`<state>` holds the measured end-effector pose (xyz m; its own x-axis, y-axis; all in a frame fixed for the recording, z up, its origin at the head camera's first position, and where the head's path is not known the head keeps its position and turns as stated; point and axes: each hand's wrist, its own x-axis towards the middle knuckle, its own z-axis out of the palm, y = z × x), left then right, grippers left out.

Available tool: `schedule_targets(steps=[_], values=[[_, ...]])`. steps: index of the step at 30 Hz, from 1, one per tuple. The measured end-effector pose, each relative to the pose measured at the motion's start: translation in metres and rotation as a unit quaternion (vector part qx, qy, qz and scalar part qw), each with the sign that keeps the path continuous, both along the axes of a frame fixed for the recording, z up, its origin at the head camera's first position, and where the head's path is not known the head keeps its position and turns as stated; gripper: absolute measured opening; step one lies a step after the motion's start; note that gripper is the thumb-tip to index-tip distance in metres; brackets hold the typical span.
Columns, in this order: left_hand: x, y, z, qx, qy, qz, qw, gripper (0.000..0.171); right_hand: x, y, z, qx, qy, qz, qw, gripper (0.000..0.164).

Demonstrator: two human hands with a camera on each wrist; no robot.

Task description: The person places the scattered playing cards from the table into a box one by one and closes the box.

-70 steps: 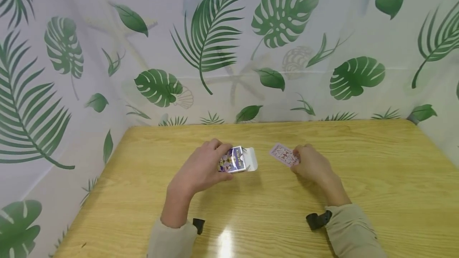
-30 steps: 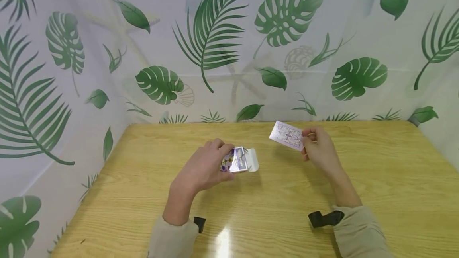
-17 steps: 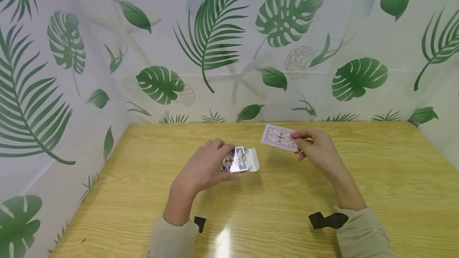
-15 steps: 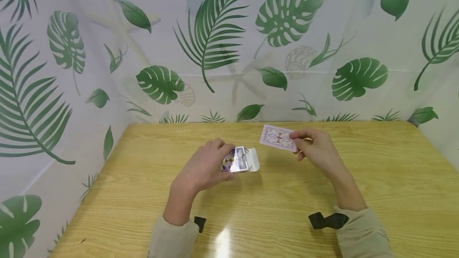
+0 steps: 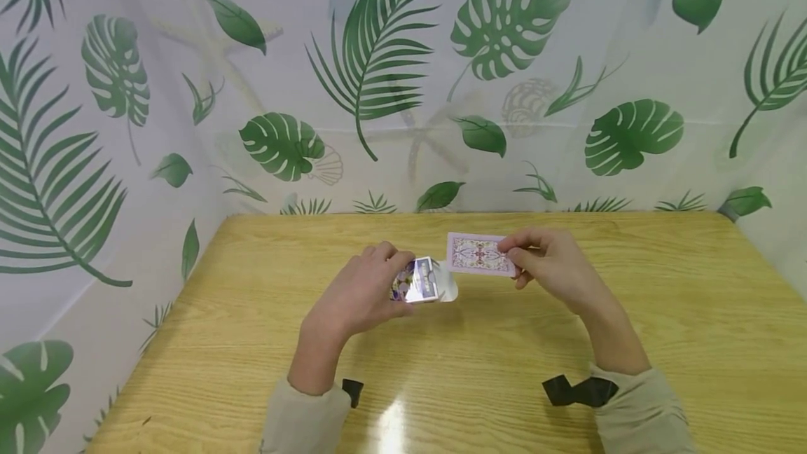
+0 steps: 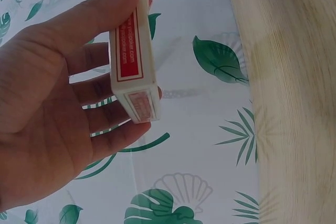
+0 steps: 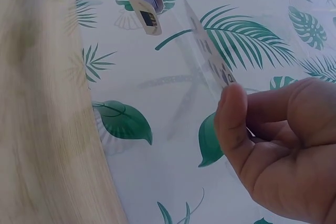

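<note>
My left hand [image 5: 356, 293] grips a small card box [image 5: 421, 280] between thumb and fingers, its open flap pointing right. In the left wrist view the side of the box [image 6: 128, 51] is white with a red printed panel, and the thumb presses on it. My right hand [image 5: 555, 268] pinches a playing card [image 5: 480, 254] at its right end, the patterned back facing up. The card's left end overlaps the box flap in the head view. The right wrist view shows the card [image 7: 207, 43] nearly edge-on, apart from the box [image 7: 144, 3], whose mouth shows cards inside.
A wood-grain table [image 5: 473, 370] lies under both hands. Behind it and to the left hangs a white cloth [image 5: 391, 181] printed with green leaves. Dark wrist mounts [image 5: 580, 391] sit at both cuffs.
My right hand first raised the card and turned it, then brought it left and slightly down to the box flap. My left hand and the box have stayed nearly still.
</note>
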<state>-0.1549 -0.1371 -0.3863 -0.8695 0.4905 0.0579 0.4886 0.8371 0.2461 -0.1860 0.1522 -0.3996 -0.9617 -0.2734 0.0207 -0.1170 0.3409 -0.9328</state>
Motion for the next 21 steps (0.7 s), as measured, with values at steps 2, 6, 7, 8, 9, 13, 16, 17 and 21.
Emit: schedule_targets(steps=[2, 6, 7, 8, 9, 13, 16, 17, 21], values=[[0.0003, 0.0002, 0.0002, 0.000, -0.001, 0.000, 1.0000, 0.071, 0.0008, -0.0004, -0.0007, 0.003, -0.002, 0.020, 1.000, 0.018], [0.0006, 0.0004, 0.0002, -0.001, -0.004, 0.001, 1.0000, 0.071, 0.0021, -0.0007, -0.0021, 0.011, -0.009, 0.055, 0.998, 0.017], [0.0007, 0.0007, 0.0003, -0.002, -0.004, 0.001, 1.0000, 0.071, 0.0024, -0.0008, -0.0025, 0.014, -0.010, 0.062, 0.998, 0.016], [0.0008, 0.0009, 0.0004, -0.003, -0.004, 0.000, 1.0000, 0.071, 0.0025, -0.0008, -0.0029, 0.015, -0.013, 0.068, 0.998, 0.016], [0.0009, 0.0011, 0.0005, -0.005, -0.005, -0.001, 1.0000, 0.070, 0.0026, -0.0008, -0.0035, 0.016, -0.016, 0.073, 0.997, 0.016], [0.0014, 0.0025, 0.0015, -0.008, -0.010, -0.010, 0.9999, 0.070, 0.0020, -0.0005, -0.0056, 0.014, -0.025, 0.089, 0.996, 0.015], [0.0013, 0.0037, 0.0018, -0.011, -0.013, -0.016, 0.9997, 0.070, 0.0020, -0.0004, -0.0060, 0.013, -0.028, 0.094, 0.995, 0.016], [0.0011, 0.0040, 0.0018, -0.013, -0.013, -0.017, 0.9997, 0.070, 0.0021, -0.0004, -0.0058, 0.013, -0.027, 0.095, 0.995, 0.016], [0.0005, 0.0044, 0.0013, -0.017, -0.015, -0.017, 0.9996, 0.070, 0.0023, -0.0010, -0.0049, 0.013, -0.030, 0.096, 0.995, 0.016]])
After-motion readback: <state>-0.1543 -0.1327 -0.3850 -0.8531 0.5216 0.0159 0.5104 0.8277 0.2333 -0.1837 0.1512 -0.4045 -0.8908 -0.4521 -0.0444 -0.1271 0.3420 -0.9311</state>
